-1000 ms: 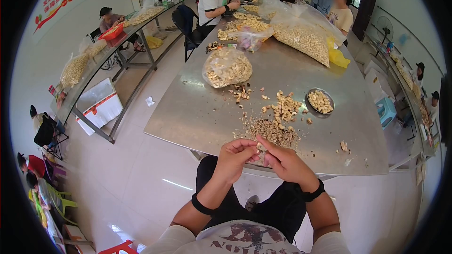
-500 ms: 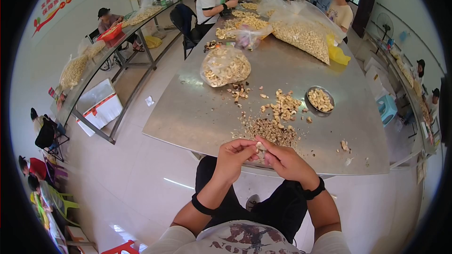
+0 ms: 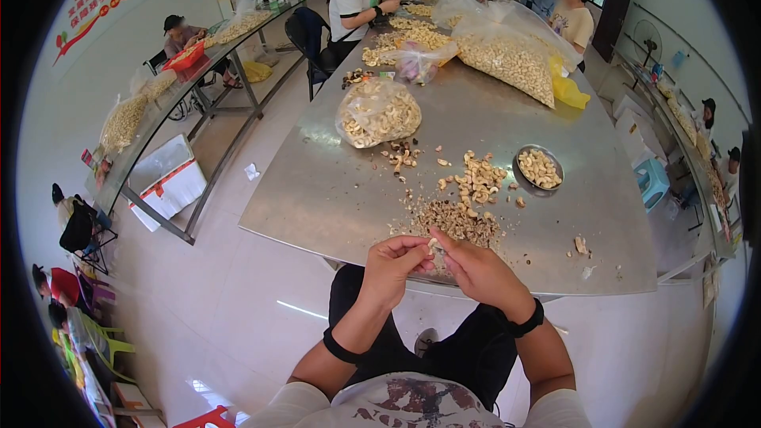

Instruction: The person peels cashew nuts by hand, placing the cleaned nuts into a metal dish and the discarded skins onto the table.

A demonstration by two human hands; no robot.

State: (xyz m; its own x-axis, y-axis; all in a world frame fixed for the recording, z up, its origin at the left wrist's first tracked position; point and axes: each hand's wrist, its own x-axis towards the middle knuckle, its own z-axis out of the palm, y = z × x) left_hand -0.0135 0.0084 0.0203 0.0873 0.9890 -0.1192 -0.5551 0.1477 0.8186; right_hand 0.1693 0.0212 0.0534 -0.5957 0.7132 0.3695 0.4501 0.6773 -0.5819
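My left hand (image 3: 395,267) pinches a pale cashew nut (image 3: 434,246) between thumb and fingertips, just over the table's near edge. Against the other side of the nut, my right hand (image 3: 485,271) presses its fingers; its inner fingertips are partly hidden. Right beyond my hands lies a spread of brown skin crumbs and nut bits (image 3: 456,222). A loose heap of cashew nuts (image 3: 477,178) sits behind the crumbs. To its right stands a round metal bowl (image 3: 521,177) holding cashew nuts.
A clear bag of cashews (image 3: 379,113) rests on the metal table (image 3: 309,190), with darker pieces (image 3: 403,157) beside it. Farther back lie a large bag of nuts (image 3: 507,55) and a yellow bag (image 3: 569,93). Several people work around this table and at side tables.
The right hand's thumb has shifted slightly at the nut, and its fingers look straighter. The left hand keeps its pinch almost in the same place.
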